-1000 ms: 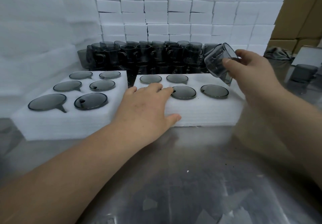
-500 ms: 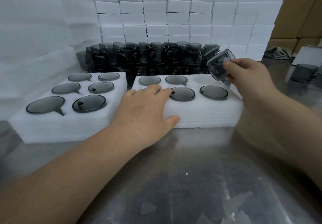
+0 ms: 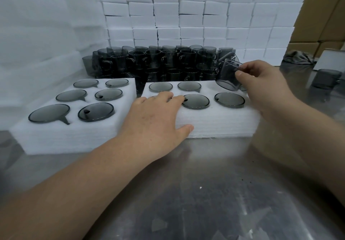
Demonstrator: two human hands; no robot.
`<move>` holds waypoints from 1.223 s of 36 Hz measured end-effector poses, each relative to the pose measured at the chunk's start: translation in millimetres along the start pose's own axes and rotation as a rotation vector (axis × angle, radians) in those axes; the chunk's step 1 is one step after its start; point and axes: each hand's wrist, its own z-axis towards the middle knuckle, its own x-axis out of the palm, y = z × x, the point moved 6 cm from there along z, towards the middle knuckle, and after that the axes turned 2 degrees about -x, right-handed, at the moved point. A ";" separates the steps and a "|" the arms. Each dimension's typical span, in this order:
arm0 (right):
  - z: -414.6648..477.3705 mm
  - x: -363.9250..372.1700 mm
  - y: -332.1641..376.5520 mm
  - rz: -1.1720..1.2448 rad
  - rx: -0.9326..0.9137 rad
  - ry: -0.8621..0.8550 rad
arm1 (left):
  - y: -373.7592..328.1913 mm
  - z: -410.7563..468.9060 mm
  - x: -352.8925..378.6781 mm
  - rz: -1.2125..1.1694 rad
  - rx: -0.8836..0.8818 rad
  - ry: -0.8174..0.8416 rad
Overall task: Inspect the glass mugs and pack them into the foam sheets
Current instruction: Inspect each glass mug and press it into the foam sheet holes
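I see my right hand (image 3: pixel 265 88) grasping a smoky glass mug (image 3: pixel 228 75), thumb and fingertips pinched around its base end. The mug is tilted, mouth down, over the far right corner of the right foam sheet (image 3: pixel 220 122). I cannot tell whether its rim already sits in the cut-out there.

My left hand (image 3: pixel 155 120) lies flat on the near left part of that same sheet. The fingers are straight and grasp nothing; they partly cover one slot, and the thumb hangs over the near edge. On this sheet I count four round mug bases in plain view, two in the far row and two in the near row.

Just to its left lies the left foam sheet (image 3: pixel 61 137), with all six slots filled by upturned mugs. Both sheets rest on a metal table (image 3: pixel 205 193). Behind them stands a stack of dark mugs (image 3: pixel 158 62), against a wall of white foam blocks (image 3: pixel 186 15). A lone mug (image 3: pixel 325 78) stands far right on the table, near cardboard boxes (image 3: pixel 326 15).
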 end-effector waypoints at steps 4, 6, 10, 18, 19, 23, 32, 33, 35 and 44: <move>0.1 4.5 1.5 -0.025 -0.024 0.053 | 0.3 -0.1 0.3 0.000 -0.003 0.006; -0.8 7.5 2.3 -0.042 -0.034 0.089 | -0.2 -0.5 0.0 -0.003 -0.002 0.008; -0.6 12.4 1.6 -0.057 -0.039 0.161 | -0.5 -1.2 -0.8 -0.009 -0.001 0.007; -7.2 19.5 18.6 -0.170 -0.217 0.254 | -1.1 -1.8 -2.1 -0.002 0.002 0.004; -6.8 19.7 20.0 -0.193 -0.234 0.257 | -1.2 -1.8 -2.0 -0.001 0.002 0.003; -3.5 18.9 14.8 -0.195 -0.185 0.257 | -1.6 -1.6 -1.7 -0.002 0.002 0.006; 0.2 15.5 9.9 -0.069 -0.119 0.194 | -2.4 -2.4 -1.8 -0.001 0.001 0.014; 0.9 14.6 8.8 -0.067 -0.113 0.181 | -2.5 -2.4 -1.7 -0.001 0.000 0.017; 1.8 14.8 6.1 -0.096 -0.111 0.180 | -2.5 -2.4 -2.1 0.001 -0.004 0.019; 4.3 18.5 4.3 -0.233 -0.116 0.235 | -1.8 -1.2 -2.1 -0.002 -0.003 0.018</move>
